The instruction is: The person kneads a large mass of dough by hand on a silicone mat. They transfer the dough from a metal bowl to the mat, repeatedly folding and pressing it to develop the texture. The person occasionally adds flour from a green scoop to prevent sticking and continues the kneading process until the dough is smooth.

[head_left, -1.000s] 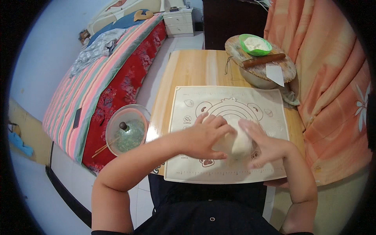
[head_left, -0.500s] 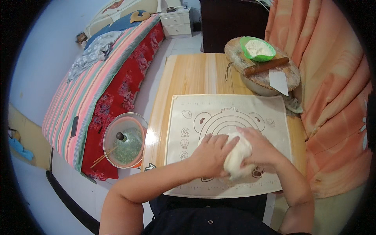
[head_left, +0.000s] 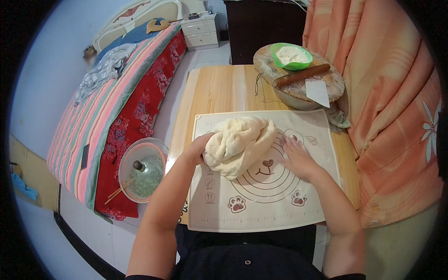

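Dough (head_left: 240, 144) is cupped at its left side, seemingly for support, in the grip of the left hand (head_left: 201, 146), over the far-left part of a mat (head_left: 266, 213) apparently shielding the desk (head_left: 219, 88), as the right hand (head_left: 297, 158) spreads wide and empty beside it.

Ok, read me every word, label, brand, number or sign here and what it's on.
Cream mat: tiny captions under icons and edge ruler marks, too small to read.
Wooden table: dark lettering at left, partly hidden, unreadable.
Orange curtain: small mark, too blurred.
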Available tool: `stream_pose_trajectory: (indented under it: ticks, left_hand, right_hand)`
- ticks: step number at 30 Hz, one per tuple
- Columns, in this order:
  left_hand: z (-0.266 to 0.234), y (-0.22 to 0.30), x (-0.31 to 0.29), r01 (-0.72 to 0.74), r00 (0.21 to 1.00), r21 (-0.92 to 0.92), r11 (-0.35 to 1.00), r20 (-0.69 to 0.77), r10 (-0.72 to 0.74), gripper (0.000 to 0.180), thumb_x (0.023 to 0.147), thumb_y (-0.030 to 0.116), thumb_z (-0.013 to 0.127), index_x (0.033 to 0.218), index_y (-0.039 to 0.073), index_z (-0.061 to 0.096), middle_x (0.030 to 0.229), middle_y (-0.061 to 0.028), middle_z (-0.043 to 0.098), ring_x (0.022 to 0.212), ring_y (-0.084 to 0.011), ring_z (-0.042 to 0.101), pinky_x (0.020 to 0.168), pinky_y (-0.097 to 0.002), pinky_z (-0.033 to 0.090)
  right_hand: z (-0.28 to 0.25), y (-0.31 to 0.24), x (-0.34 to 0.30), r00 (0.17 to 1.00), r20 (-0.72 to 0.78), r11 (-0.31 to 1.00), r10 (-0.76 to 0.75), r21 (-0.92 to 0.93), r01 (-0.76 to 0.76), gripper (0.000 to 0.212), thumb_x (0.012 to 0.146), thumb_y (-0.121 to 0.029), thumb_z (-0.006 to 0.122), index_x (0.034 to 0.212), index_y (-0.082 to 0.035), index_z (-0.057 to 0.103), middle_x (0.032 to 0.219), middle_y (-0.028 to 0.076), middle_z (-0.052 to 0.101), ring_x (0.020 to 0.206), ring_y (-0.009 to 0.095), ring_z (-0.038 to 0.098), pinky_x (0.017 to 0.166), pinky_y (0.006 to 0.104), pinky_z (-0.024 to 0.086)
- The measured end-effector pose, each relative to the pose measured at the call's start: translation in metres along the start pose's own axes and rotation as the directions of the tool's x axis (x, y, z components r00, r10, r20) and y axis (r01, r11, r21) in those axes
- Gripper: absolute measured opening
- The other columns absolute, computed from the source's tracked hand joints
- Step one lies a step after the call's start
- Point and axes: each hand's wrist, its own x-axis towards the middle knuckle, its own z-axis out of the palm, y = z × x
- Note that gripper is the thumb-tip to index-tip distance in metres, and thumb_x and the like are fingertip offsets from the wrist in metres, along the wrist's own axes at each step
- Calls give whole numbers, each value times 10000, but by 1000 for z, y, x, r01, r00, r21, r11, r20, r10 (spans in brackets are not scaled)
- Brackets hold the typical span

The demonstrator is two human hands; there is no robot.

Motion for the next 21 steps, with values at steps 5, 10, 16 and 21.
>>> stream_pose_trajectory:
  ticks: [5, 10, 16, 21]
  left_hand:
    - [11, 10, -21, 19, 1000, -49, 999, 21, -18, 367, 950, 250, 530, 1245, 35, 562, 1189, -90, 637, 1029, -177, 644, 902, -336, 530]
    - [5, 1, -33, -118, 971, 16, 993, -206, 119, 440, 958, 344, 518, 1263, 28, 540, 1214, -92, 607, 1052, -190, 621, 882, -331, 524]
    - [-4, -28, -45, -381, 784, 416, 826, -328, 527, 407, 972, 315, 513, 1261, 29, 534, 1207, -123, 554, 1112, -204, 543, 947, -349, 439]
    - [13, -7, -68, -302, 556, 821, 485, -261, 789, 304, 976, 241, 505, 1158, 10, 581, 1188, -141, 512, 1070, -237, 548, 862, -338, 486]
  right_hand:
    - [-21, -2, -10, 998, 58, 999, -9, -35, 11, 606, 956, -354, 489, 1437, -17, 338, 1486, 185, 334, 1381, 293, 310, 1126, 368, 257]
    - [-114, -40, -6, 987, 65, 966, -144, 226, 126, 316, 930, -269, 557, 1132, -32, 614, 1037, 156, 665, 952, 274, 636, 858, 350, 481]
    - [-202, -39, 101, 826, -548, 986, -133, 8, 164, 224, 891, -208, 577, 992, -18, 639, 992, 181, 658, 914, 330, 638, 813, 401, 493]
    - [-219, 12, 196, 916, -401, 992, -17, -124, -36, 517, 867, -368, 617, 1254, -28, 577, 1233, 194, 600, 1133, 345, 572, 971, 405, 442]
